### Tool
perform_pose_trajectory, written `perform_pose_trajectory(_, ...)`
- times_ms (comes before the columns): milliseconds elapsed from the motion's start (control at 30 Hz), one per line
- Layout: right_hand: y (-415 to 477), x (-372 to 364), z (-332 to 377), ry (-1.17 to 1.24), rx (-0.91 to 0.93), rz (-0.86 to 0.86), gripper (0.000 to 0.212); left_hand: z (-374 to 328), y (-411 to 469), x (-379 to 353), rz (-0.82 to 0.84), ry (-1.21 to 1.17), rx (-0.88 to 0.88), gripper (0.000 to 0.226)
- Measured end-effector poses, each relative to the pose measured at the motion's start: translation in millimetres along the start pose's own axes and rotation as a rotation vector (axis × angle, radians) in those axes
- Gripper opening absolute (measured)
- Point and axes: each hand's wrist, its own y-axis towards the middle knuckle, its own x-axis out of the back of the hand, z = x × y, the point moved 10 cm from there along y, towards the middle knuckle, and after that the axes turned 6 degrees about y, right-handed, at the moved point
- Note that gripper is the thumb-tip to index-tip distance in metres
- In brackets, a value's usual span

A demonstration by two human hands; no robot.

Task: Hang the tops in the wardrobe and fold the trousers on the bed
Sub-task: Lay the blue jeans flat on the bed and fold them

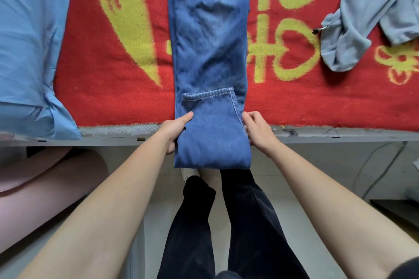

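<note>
Trouser-folding step, mid-fold. Jeans (210,52) lie lengthwise down the middle of the red blanket (113,102), with the hem end doubled back and overhanging the blanket's near edge. Left hand (175,130) pinches the fold's left side, thumb on top. Right hand (256,130) grips its right side, fingers curled on denim. Next, probably: carry the fold up toward the pocket, edges square. Grey top (362,18) on the blanket's right side isn't hung yet.

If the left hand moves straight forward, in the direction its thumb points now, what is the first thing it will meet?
Probably the hem of the turned-back jeans leg. The left hand grips the fold's left edge, thumb on the denim, and the hem lies just ahead across its path.
</note>
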Motion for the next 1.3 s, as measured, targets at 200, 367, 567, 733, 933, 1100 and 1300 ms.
perform_pose_trajectory(200,-23,2,19,-0.799,0.564,0.092,0.086,-7,2,-14,0.132,-0.019,0.066,0.031)
perform_pose_trajectory(367,-48,-3,36,-0.730,0.853,0.021,0.095,-10,2,-6,0.056,0.022,0.061,0.035)
perform_pose_trajectory(567,-59,-18,57,-0.798,1.032,0.057,0.041,-85,-47,24,-0.707,1.072,-0.736,0.065)
perform_pose_trajectory(733,-53,-14,65,-0.795,0.991,0.107,0.033,-66,-42,-39,-0.238,1.865,-1.169,0.054)
perform_pose_trajectory(933,-31,3,87,-0.655,0.806,0.081,0.044,-93,-20,-19,0.036,1.420,-0.649,0.052)
perform_pose_trajectory(1100,27,32,138,-0.364,0.554,-0.081,0.037,-134,-26,5,0.012,0.372,-0.427,0.027)
perform_pose_trajectory(1300,110,17,168,0.002,0.183,0.040,0.034,-175,1,-12,0.143,-0.160,-0.407,0.084)
